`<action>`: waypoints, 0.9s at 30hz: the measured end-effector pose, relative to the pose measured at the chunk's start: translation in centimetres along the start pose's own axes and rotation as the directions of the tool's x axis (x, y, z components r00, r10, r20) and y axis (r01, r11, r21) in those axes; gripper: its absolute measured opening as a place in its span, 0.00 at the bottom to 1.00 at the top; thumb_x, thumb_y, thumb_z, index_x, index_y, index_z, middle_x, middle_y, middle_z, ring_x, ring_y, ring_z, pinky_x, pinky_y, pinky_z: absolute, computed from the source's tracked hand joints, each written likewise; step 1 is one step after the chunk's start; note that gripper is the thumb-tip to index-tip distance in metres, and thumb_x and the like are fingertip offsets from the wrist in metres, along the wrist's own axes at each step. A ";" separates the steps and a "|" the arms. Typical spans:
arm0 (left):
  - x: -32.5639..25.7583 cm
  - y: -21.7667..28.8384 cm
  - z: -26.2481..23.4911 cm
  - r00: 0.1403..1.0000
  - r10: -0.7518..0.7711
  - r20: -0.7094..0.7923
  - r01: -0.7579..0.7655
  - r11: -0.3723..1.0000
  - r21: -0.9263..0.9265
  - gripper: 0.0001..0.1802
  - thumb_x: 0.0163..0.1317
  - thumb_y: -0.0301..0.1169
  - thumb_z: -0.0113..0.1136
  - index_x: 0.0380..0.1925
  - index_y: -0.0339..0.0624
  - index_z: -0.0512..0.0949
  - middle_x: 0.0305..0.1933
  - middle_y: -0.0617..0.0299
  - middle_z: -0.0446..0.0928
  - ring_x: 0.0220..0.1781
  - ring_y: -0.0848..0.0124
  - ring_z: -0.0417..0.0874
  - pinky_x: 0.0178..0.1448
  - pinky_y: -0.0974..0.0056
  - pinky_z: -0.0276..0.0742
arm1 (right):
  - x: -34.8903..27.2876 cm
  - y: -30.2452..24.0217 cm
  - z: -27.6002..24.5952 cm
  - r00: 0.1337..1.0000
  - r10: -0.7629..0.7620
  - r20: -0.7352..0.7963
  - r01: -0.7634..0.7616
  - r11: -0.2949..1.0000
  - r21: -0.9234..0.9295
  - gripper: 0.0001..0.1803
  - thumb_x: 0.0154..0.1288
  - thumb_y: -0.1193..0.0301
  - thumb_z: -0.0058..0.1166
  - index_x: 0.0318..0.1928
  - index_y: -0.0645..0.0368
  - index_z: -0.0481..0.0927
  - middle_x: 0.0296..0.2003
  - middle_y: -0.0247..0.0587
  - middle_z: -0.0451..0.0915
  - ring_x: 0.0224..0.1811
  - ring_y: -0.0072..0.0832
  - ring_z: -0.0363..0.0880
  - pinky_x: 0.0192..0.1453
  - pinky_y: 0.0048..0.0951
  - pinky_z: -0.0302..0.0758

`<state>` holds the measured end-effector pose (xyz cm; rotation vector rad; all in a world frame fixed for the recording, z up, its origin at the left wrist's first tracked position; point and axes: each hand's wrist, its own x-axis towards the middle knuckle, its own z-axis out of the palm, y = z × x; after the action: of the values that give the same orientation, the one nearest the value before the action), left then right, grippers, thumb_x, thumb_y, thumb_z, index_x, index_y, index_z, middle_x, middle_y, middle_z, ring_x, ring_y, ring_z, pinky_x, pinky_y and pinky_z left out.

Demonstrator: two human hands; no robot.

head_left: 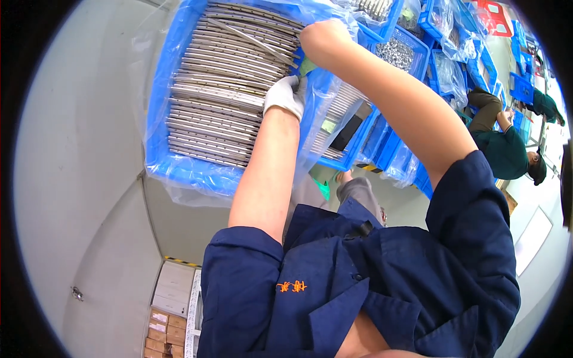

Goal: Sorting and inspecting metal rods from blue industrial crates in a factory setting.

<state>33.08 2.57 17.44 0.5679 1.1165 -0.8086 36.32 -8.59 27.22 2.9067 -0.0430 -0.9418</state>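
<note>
A blue plastic crate (156,134) lined with clear plastic film holds a dense row of long, thin metal strips (215,98) with small dark holes along them. One strip (253,43) lies slantwise across the others near the far end. My left hand (284,97), in a white glove with grey on the finger side, is closed at the strips' right ends; what it grips is hidden. Just beyond it, my bare right hand (325,43) is curled shut over the crate's right rim, its fingertips out of sight. A small green piece (307,67) shows between the two hands.
To the right, another blue crate (334,156) holds pale strips and a black block (347,132). Further crates, one with small shiny metal parts (395,53), line the right side. A person in dark green (501,149) sits far right. A pale wall (71,149) stands left.
</note>
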 end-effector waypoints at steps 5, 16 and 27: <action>-1.8 -0.8 0.9 0.999 0.006 0.049 -0.009 0.999 0.047 0.10 0.57 0.24 0.41 0.36 0.30 0.69 0.37 0.49 0.72 0.39 0.62 0.73 0.43 0.63 0.73 | -3.4 3.3 0.4 0.899 0.001 -0.438 0.166 0.924 0.344 0.08 0.49 0.68 0.49 0.25 0.61 0.76 0.24 0.48 0.75 0.30 0.42 0.75 0.33 0.36 0.70; -3.8 0.7 -2.3 0.987 -0.042 0.158 0.050 0.998 -0.046 0.09 0.56 0.24 0.43 0.33 0.26 0.68 0.35 0.46 0.73 0.36 0.58 0.76 0.42 0.61 0.78 | -9.2 3.8 1.4 0.950 0.270 -0.159 0.036 0.411 0.911 0.12 0.58 0.66 0.49 0.33 0.63 0.74 0.20 0.26 0.68 0.23 0.13 0.61 0.27 0.18 0.61; -12.1 -0.3 -2.6 0.895 0.167 0.413 -0.245 0.959 0.145 0.25 0.61 0.46 0.39 0.51 0.39 0.62 0.52 0.57 0.67 0.53 0.65 0.66 0.55 0.60 0.61 | -12.5 1.9 1.4 0.935 0.268 -0.234 0.101 0.430 0.897 0.13 0.54 0.65 0.51 0.30 0.64 0.74 0.19 0.41 0.72 0.21 0.24 0.67 0.27 0.25 0.66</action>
<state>28.85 7.71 27.88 0.6385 0.5942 -0.8063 25.34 -9.93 33.59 3.9411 -0.9860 -0.3664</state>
